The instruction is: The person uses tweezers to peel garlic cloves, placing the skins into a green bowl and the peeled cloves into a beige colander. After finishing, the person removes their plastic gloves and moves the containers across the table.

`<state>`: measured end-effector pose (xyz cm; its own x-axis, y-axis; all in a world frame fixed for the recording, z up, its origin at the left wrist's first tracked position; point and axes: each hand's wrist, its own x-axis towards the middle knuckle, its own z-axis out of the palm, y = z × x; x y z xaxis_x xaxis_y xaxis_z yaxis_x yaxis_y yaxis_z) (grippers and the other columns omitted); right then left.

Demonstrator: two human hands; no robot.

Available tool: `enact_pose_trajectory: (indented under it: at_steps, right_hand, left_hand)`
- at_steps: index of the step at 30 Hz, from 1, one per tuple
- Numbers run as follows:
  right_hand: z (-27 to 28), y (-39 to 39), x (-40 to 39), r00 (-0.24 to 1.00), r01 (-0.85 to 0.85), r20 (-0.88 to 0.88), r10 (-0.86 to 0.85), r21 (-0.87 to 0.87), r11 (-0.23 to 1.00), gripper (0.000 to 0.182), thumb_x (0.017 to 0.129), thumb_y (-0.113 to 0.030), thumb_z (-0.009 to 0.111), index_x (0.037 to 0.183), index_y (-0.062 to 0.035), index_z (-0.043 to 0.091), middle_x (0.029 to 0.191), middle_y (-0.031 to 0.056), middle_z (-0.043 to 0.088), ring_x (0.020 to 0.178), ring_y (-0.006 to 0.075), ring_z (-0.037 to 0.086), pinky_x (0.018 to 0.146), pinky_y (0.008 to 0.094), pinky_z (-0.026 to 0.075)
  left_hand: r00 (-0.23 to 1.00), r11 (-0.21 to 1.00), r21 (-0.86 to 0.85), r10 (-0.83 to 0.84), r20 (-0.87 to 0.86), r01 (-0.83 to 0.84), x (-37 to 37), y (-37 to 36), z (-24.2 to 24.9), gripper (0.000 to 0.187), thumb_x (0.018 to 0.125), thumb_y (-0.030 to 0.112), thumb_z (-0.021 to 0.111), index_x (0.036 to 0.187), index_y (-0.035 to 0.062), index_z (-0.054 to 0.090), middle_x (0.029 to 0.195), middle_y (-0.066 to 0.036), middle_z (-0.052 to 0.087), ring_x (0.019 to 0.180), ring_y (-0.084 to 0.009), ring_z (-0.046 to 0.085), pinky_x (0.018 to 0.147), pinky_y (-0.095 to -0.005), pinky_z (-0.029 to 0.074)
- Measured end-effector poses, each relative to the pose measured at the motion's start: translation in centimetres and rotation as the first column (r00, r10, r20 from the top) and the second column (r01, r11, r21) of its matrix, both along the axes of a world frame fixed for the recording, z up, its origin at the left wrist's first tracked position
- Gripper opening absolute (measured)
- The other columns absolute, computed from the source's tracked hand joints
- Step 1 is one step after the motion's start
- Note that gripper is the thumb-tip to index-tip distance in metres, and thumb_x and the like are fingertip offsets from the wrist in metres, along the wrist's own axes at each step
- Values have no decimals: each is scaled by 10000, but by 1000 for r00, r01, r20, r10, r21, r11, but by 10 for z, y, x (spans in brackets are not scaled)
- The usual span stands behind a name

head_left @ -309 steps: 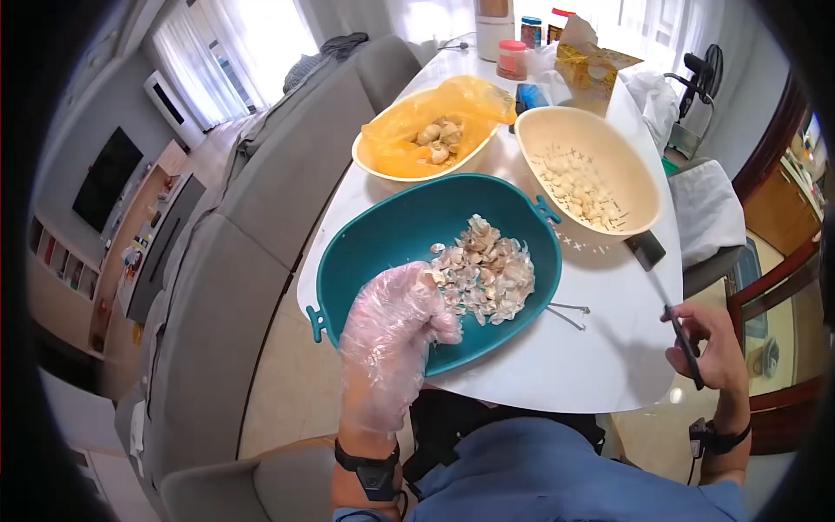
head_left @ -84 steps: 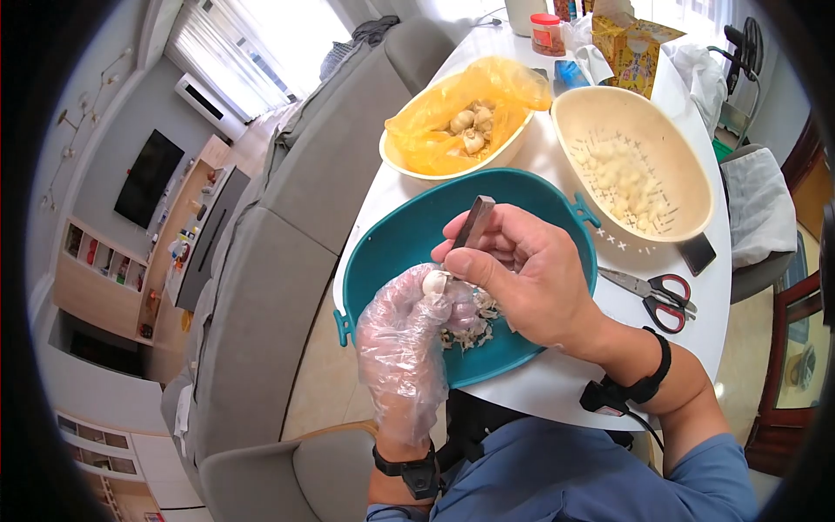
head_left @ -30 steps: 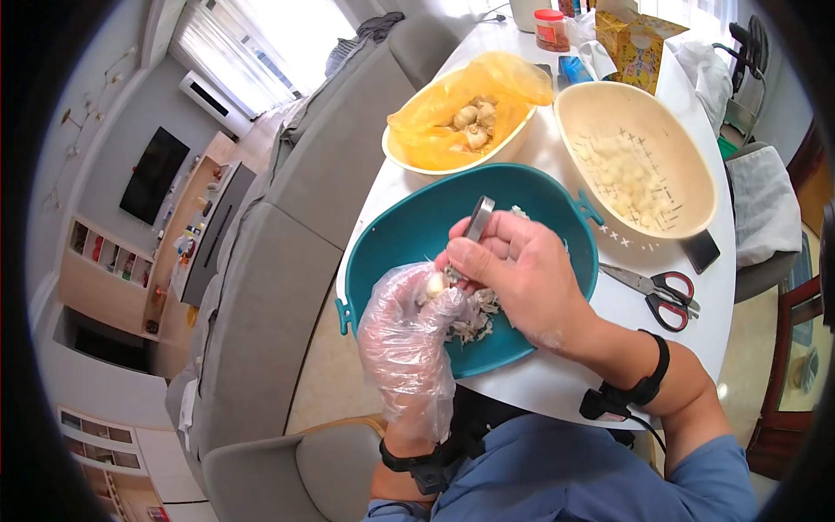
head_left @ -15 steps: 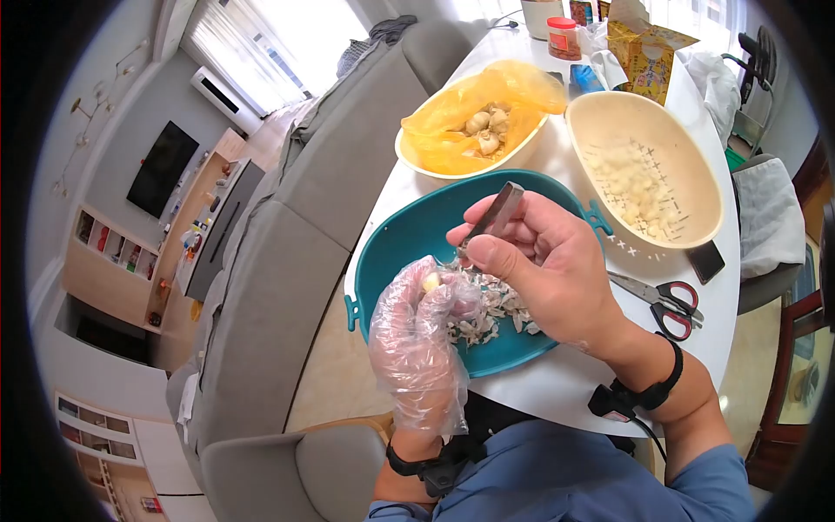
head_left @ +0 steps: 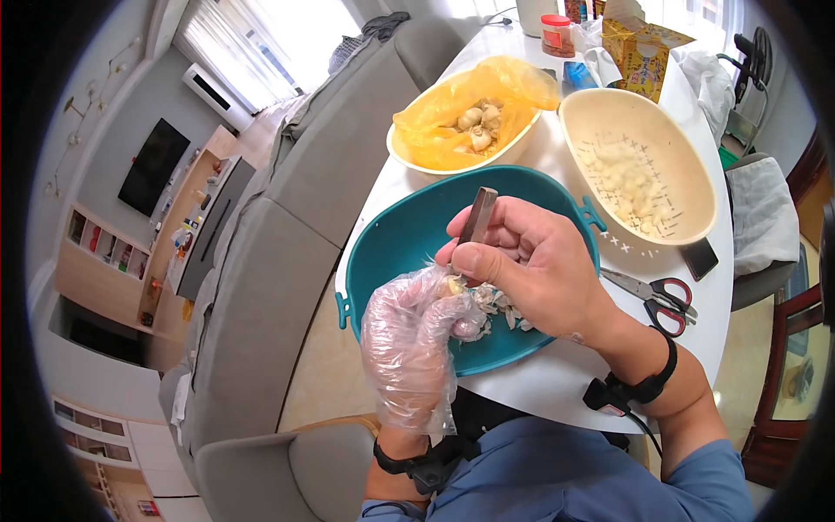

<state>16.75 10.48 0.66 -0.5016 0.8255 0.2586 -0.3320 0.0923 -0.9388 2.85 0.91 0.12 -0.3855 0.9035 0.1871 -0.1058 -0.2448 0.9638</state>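
Observation:
My left hand (head_left: pixel 413 326), in a clear plastic glove, pinches a pale garlic clove (head_left: pixel 454 285) over the teal basin (head_left: pixel 391 235). My right hand (head_left: pixel 531 265) is bare and closed round a short metal blade (head_left: pixel 478 216), its lower end close to the clove. White garlic skins (head_left: pixel 497 304) lie in the basin beneath both hands. Behind it, a basin lined with a yellow plastic bag (head_left: pixel 426 122) holds whole garlic bulbs (head_left: pixel 480 130). Peeled cloves (head_left: pixel 631 183) lie in the cream strainer basket (head_left: pixel 700 187) at the right.
Red-and-black scissors (head_left: pixel 668 304) and a dark phone (head_left: pixel 699 259) lie on the white table (head_left: pixel 626 383) at the right. A red-lidded jar (head_left: pixel 557 36) and a yellow box (head_left: pixel 639 56) stand at the back. A grey chair (head_left: pixel 287 470) is at lower left.
My right hand has moved slightly left and down, bringing the blade's lower end to the clove. The blade is more upright. The whole view has shifted a little.

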Motion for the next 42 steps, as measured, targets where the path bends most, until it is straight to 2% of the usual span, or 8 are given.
enact_pose_trajectory:
  at_steps: [7, 14, 20, 27, 32, 35, 38, 42]
  right_hand:
    - [4, 6, 6, 989, -143, 14, 144, -76, 987, 314, 1029, -146, 708, 1252, 46, 599, 1089, 127, 760, 988, 125, 719, 846, 274, 587]
    - [5, 0, 2, 997, -61, 38, 63, -50, 997, 266, 992, -150, 753, 1164, 33, 664, 1021, 70, 744, 922, 86, 708, 841, 244, 570]
    - [0, -1, 0, 998, -59, 33, 59, -1, 998, 297, 1031, -149, 706, 1232, 42, 602, 1077, 121, 762, 983, 128, 724, 847, 274, 592]
    - [1, -7, -4, 999, 11, -29, -14, -101, 995, 244, 1004, -123, 724, 1132, 72, 652, 970, 108, 750, 874, 124, 729, 761, 271, 616]
    - [1, -7, -3, 997, -18, -76, 1, -225, 974, 228, 1023, -101, 691, 1139, 88, 640, 978, 133, 754, 878, 140, 735, 766, 274, 621]
    - [-1, -6, -4, 992, -25, -122, -4, -232, 972, 222, 1030, -93, 680, 1146, 90, 635, 974, 135, 754, 888, 144, 737, 771, 273, 620]
    - [-4, -7, -8, 990, 46, -125, -72, -202, 978, 231, 1022, -103, 698, 1146, 83, 638, 984, 134, 755, 880, 143, 737, 770, 271, 617]
    - [-6, -12, -10, 964, 262, 0, -264, 123, 957, 214, 987, -116, 732, 1099, 54, 663, 920, 132, 758, 841, 156, 753, 761, 291, 609]
  left_hand:
    - [999, 996, 72, 50, -21, -48, -7, -1, -11, 147, 926, -60, 705, 1073, -61, 710, 959, -128, 728, 770, -169, 690, 704, -308, 576]
    - [987, 993, 110, 66, -150, -50, -15, -2, -18, 160, 935, -36, 723, 1094, -48, 714, 1002, -139, 737, 772, -185, 710, 691, -315, 591]
    - [988, 995, 61, 85, -130, -78, -10, -2, -15, 155, 926, -49, 726, 1081, -61, 711, 1029, -141, 735, 771, -188, 716, 692, -314, 600]
    - [993, 998, 42, 50, -107, -46, -10, -1, -11, 174, 926, -44, 712, 1098, -68, 706, 1006, -145, 734, 771, -191, 715, 693, -313, 598]
    - [999, 1000, -8, 26, -38, -27, -8, 3, -5, 213, 960, 101, 727, 1087, -69, 706, 858, -130, 704, 683, -183, 653, 641, -305, 541]
    - [1000, 1000, -28, -9, 26, 10, -14, 2, -5, 178, 969, 12, 690, 1122, -75, 708, 1001, -139, 735, 779, -177, 702, 712, -294, 587]
    - [991, 995, -49, 79, -107, -85, -17, 5, -12, 180, 967, -25, 694, 1143, -64, 705, 1051, -130, 733, 834, -167, 700, 738, -285, 588]
    - [976, 978, 18, 206, -66, -206, -5, 2, -16, 235, 945, -68, 715, 1179, -52, 695, 1107, -117, 724, 908, -159, 693, 780, -277, 585]
